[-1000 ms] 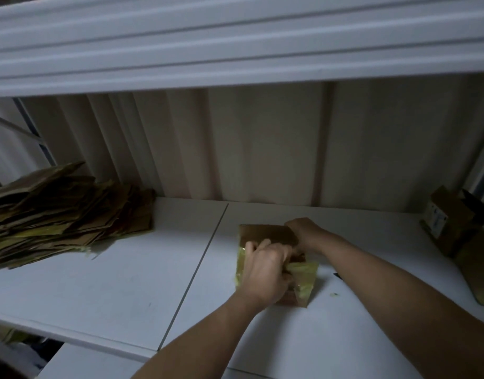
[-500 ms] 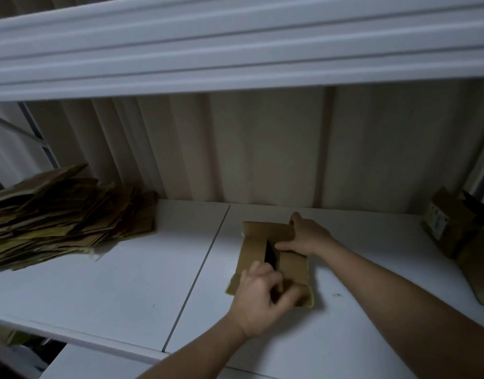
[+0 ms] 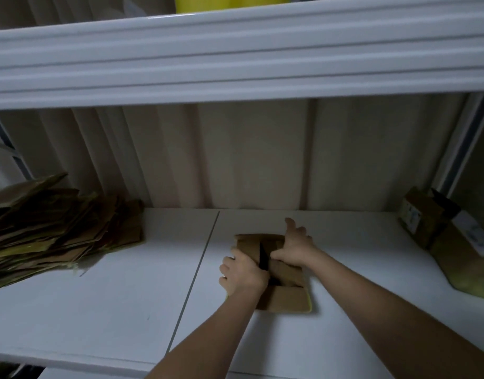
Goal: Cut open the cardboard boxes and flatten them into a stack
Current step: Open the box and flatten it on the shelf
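Note:
A small brown cardboard box (image 3: 286,299) lies on the white shelf board (image 3: 126,296), a little right of its seam. Its top flaps stand parted, with a dark gap between them. My left hand (image 3: 242,273) grips the box's left flap, fingers curled over its edge. Over the far right flap lies my right hand (image 3: 295,246), fingers spread and straight, thumb pointing toward the gap. A stack of flattened cardboard (image 3: 57,231) sits at the shelf's far left.
More cardboard boxes (image 3: 426,222) with white labels stand at the right end of the shelf. An upper shelf's thick white edge (image 3: 235,58) hangs overhead, with something yellow (image 3: 230,2) on it. A ribbed beige wall closes the back.
The yellowish tape under my left hand a second ago is gone and the top flaps have parted. My left hand moved from the box's near end to its left flap.

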